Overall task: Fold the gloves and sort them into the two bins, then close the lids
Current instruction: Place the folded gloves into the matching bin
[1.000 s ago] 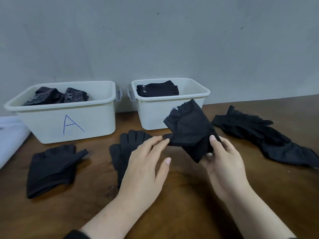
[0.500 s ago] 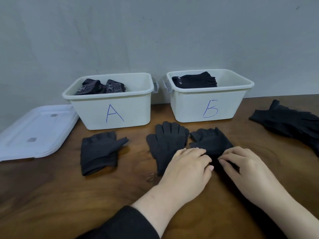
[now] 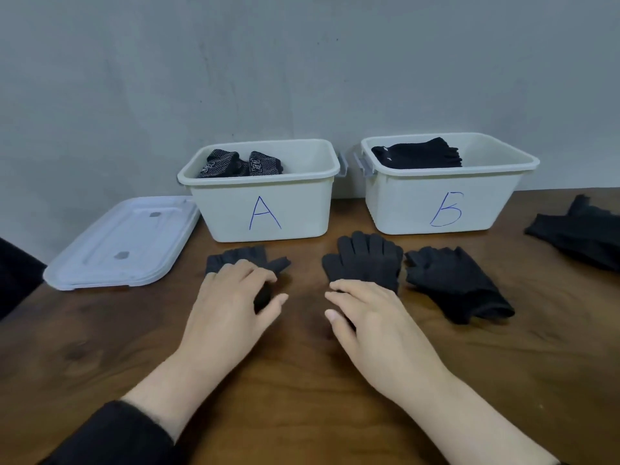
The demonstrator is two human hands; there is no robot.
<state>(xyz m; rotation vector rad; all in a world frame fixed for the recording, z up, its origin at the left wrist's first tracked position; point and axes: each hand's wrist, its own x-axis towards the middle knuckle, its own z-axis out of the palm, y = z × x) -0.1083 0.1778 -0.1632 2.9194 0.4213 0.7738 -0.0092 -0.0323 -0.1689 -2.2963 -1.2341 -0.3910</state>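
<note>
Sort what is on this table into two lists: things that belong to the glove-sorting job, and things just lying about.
Job:
bin A
bin Б
lids
fingerless glove under left hand
full-finger glove under right hand
fingerless pair
glove pile

Lying about:
dark cloth at the left edge

Wooden table (image 3: pixel 302 414), two bins (image 3: pixel 265 213), lids (image 3: pixel 124 243), perhaps four gloves (image 3: pixel 369 260)

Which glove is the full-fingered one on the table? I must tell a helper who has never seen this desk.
Find the white plastic bin marked Б on the brown wooden table. Just in front of its left corner lies the dark grey knitted full-fingered glove, under the right hand. The gloves either side have cut-off fingers.
</note>
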